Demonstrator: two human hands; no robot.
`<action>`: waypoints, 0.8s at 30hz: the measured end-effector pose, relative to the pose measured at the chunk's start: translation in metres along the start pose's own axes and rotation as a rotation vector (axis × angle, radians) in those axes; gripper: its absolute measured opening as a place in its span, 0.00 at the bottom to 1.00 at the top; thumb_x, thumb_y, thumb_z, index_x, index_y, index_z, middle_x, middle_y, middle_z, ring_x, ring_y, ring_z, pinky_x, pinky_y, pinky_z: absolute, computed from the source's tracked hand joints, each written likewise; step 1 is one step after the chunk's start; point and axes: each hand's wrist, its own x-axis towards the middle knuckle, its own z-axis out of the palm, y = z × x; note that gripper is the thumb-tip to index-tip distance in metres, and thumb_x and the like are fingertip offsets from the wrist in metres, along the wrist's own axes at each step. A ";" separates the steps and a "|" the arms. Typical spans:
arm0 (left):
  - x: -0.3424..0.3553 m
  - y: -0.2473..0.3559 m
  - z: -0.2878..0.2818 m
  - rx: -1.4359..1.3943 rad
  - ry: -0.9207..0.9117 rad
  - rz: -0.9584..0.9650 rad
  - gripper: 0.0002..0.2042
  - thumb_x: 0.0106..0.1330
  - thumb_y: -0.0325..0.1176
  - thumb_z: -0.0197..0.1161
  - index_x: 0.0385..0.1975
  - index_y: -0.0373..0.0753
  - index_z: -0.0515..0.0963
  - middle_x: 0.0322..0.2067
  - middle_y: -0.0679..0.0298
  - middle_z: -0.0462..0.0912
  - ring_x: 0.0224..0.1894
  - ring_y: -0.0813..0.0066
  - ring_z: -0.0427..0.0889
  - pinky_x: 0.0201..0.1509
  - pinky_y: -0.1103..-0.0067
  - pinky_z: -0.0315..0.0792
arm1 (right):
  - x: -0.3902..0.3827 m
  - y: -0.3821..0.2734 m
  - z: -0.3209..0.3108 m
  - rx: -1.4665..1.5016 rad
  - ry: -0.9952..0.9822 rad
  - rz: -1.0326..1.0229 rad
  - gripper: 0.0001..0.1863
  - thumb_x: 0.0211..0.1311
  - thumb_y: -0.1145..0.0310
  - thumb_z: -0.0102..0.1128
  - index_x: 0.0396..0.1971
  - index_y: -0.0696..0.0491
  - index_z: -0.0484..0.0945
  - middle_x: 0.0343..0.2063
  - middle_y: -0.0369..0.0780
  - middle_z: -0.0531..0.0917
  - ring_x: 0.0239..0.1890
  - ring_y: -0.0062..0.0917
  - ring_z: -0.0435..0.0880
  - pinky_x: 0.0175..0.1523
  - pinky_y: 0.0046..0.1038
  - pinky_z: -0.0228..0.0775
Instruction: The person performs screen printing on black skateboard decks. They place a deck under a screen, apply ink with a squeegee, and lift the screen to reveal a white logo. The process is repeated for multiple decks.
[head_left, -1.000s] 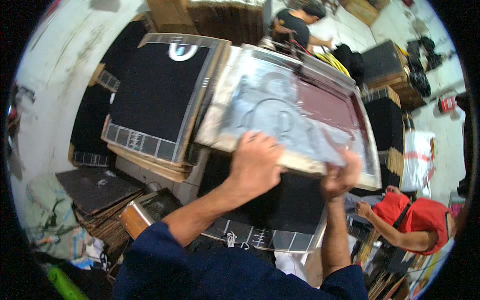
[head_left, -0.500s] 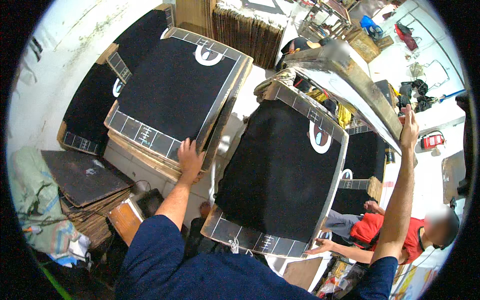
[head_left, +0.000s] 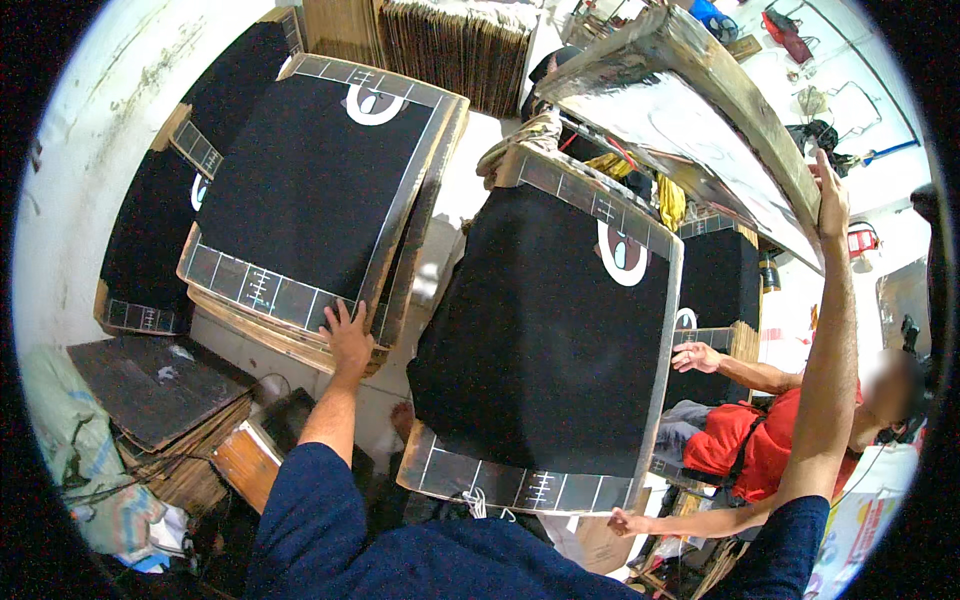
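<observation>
My left hand (head_left: 348,340) lies with fingers spread on the near right corner of a board (head_left: 215,268) with a black fabric panel (head_left: 310,190) on it. A white ring print (head_left: 374,110) marks that panel's far end. My right hand (head_left: 830,198), arm stretched out, grips the right edge of a raised, tilted screen printing frame (head_left: 745,95) with thick wooden sides. Its thumb is hidden. In front of me a second board (head_left: 450,472) carries another black fabric panel (head_left: 545,330) with a white ring print (head_left: 606,262), below and nearer than the frame.
A person in a red top (head_left: 755,450) stands at the right, hands near the second board's right edge. More boards with black panels (head_left: 150,235) line the left wall. Dark sheets (head_left: 160,385) are stacked at the near left, beside a pale green sack (head_left: 70,440). A fire extinguisher (head_left: 862,240) hangs at right.
The raised frame now looks larger and higher, with my right hand still at its edge. My left hand's fingers have spread wider. The other person's arms have shifted, one hand reaching farther along the board.
</observation>
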 end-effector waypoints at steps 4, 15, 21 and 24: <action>-0.007 0.012 -0.012 0.185 0.038 0.285 0.37 0.66 0.35 0.68 0.77 0.56 0.62 0.78 0.44 0.52 0.80 0.37 0.48 0.73 0.33 0.52 | 0.005 -0.001 0.001 -0.063 0.023 -0.101 0.34 0.71 0.36 0.55 0.40 0.57 0.88 0.36 0.40 0.87 0.40 0.26 0.81 0.52 0.28 0.70; -0.028 0.070 -0.140 0.239 -0.113 0.336 0.39 0.66 0.25 0.64 0.76 0.62 0.62 0.77 0.43 0.58 0.77 0.39 0.60 0.65 0.42 0.73 | -0.028 -0.059 0.013 -0.341 -0.062 0.033 0.37 0.68 0.30 0.43 0.57 0.43 0.86 0.61 0.48 0.83 0.64 0.45 0.80 0.68 0.43 0.68; -0.074 0.156 -0.145 0.275 -0.171 0.315 0.43 0.63 0.21 0.61 0.78 0.64 0.58 0.77 0.43 0.56 0.76 0.39 0.62 0.67 0.56 0.76 | -0.072 -0.080 0.021 -0.276 -0.036 0.017 0.41 0.68 0.33 0.40 0.60 0.52 0.82 0.62 0.52 0.81 0.64 0.47 0.81 0.66 0.46 0.72; -0.115 0.216 -0.118 0.248 -0.159 0.388 0.49 0.59 0.23 0.63 0.80 0.66 0.50 0.76 0.38 0.55 0.72 0.38 0.68 0.62 0.58 0.79 | -0.086 -0.082 0.022 -0.263 -0.013 0.002 0.39 0.68 0.35 0.42 0.59 0.53 0.82 0.59 0.50 0.84 0.61 0.46 0.83 0.65 0.44 0.74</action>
